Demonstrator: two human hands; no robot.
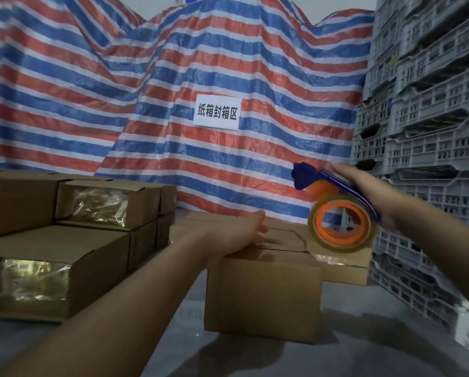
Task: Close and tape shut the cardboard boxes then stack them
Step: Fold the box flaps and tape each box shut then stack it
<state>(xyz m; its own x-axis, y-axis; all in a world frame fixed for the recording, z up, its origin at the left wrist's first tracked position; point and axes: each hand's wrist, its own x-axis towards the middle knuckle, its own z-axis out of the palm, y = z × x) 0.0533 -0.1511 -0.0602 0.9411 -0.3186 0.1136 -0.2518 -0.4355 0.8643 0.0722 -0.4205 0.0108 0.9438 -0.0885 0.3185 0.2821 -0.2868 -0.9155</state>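
Observation:
A closed cardboard box (263,295) stands on the grey floor in the middle. My left hand (244,232) lies flat on its top flaps, fingers straight, pressing them down. My right hand (364,191) grips a blue tape dispenser (334,191) with an orange-cored roll of clear tape (342,227), held above the box's right top edge. Another cardboard box (344,270) sits just behind and to the right, partly hidden by the roll.
Taped cardboard boxes (64,257) are stacked in two layers at the left. A red, white and blue striped tarp (173,104) with a white paper sign (218,111) hangs behind. Grey plastic crates (423,131) tower at the right.

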